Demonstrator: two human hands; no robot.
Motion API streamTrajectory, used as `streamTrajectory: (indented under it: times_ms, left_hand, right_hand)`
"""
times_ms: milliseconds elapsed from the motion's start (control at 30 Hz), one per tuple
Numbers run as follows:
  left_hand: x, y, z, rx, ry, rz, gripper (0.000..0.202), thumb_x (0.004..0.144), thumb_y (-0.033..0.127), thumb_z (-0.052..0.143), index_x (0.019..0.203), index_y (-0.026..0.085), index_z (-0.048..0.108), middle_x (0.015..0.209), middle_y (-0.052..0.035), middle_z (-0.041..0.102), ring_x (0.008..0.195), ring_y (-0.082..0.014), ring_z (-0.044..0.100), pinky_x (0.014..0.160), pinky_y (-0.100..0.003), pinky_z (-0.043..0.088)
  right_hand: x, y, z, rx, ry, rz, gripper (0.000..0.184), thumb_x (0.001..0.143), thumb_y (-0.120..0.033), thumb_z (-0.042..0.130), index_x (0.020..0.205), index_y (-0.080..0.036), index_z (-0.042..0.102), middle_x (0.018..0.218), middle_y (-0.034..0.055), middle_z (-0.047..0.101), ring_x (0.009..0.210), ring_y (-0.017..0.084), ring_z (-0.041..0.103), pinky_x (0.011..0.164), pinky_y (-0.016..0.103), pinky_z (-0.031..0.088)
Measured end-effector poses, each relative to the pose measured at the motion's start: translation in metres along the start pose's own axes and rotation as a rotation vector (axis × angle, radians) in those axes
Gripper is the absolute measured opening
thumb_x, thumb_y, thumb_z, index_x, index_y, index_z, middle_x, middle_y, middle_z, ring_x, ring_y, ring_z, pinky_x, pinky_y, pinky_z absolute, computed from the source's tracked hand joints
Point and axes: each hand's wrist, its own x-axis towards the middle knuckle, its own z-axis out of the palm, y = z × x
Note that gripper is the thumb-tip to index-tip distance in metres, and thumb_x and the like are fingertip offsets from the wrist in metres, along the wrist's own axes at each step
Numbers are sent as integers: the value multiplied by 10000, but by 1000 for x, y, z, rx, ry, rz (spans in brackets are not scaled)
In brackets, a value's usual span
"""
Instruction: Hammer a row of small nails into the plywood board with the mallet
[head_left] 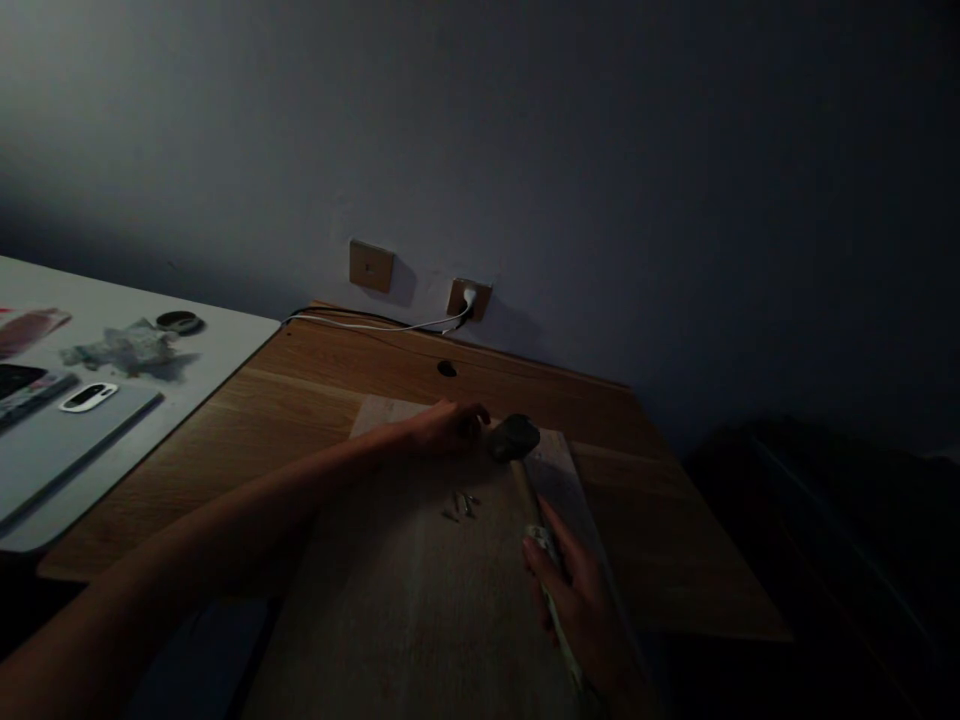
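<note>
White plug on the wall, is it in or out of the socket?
In: the white plug sits right up against the socket plate, with no prongs showing.

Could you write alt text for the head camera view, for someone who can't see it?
A right hand grips a dark-headed hammer over a pale board, the hammer's head near the left hand. Small metal pieces, perhaps nails, lie on the board. The wooden desk beneath is dimly lit, against a wall.
</note>
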Motion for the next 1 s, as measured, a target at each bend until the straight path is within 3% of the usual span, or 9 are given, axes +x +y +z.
streamTrajectory:
  times_ms: [133, 233, 333, 500, 633, 867, 933, 1000]
  left_hand:
    - [-2, 14, -16, 155, -44, 65, 211, 745, 137, 704, 956, 140, 684, 1007, -65, 679, 778, -141, 623, 645, -215, 430]
    - [-7, 32, -22, 163, -247, 145, 120, 774, 127, 700, 890, 158, 689, 896, -27, 685, 733, -130, 605, 636, -214, 418]
    - [-12, 49, -20, 181, -414, 229, 139, 769, 180, 766, 889, 165, 697, 893, -27, 703, 770, -150, 619, 686, -233, 438]
    - [-16, 60, -11, 221, -502, 243, 209, 745, 165, 782, 939, 186, 707, 931, -31, 723, 780, -174, 631, 642, -249, 421]
    - [-18, 66, -9, 231, -578, 202, 223, 748, 92, 735, 945, 189, 696, 898, -14, 725, 727, -154, 617, 609, -239, 405]
    - [-19, 67, -13, 133, -610, 191, 182, 746, 54, 699, 883, 174, 703, 842, -5, 715, 709, -140, 618, 609, -224, 415]
    - [-17, 56, -18, 47, -542, 198, 178, 753, 45, 685, 881, 166, 710, 838, -5, 713, 727, -132, 629, 643, -210, 436]
    - [-16, 41, -25, -15, -397, 173, 191, 759, 48, 679, 910, 157, 720, 845, -7, 714, 743, -124, 637, 673, -199, 448]
  right_hand:
    - [-16, 20, -12, -5, 30, 29, 784, 873, -608, 637, 1520, -190, 488, 554, -83, 462, 373, 76, 342, 326, 172, 297]
    - [-24, 33, -17, -24, 34, 60, 783, 872, -616, 634, 1513, -186, 498, 550, -81, 460, 374, 77, 331, 324, 174, 293]
    - [-26, 37, -17, -54, -3, 105, 777, 886, -617, 620, 1523, -194, 485, 569, -68, 493, 379, 81, 365, 342, 185, 335]
    - [-26, 37, -17, -41, 49, 107, 761, 873, -627, 633, 1496, -204, 525, 660, -32, 561, 393, 71, 402, 348, 183, 329]
    - [-25, 40, -20, -23, -10, 140, 838, 849, -653, 649, 1533, -202, 471, 639, -40, 559, 398, 94, 439, 344, 198, 361]
    - [-25, 39, -18, -8, 2, 134, 793, 858, -636, 641, 1515, -215, 497, 643, -41, 555, 391, 85, 427, 337, 186, 341]
    - [-26, 38, -15, -16, 38, 117, 768, 865, -626, 633, 1503, -216, 510, 680, -32, 575, 387, 72, 418, 335, 177, 325]
    - [-27, 38, -14, -19, 73, 101, 747, 868, -617, 631, 1493, -223, 523, 717, -19, 599, 387, 66, 418, 335, 177, 323]
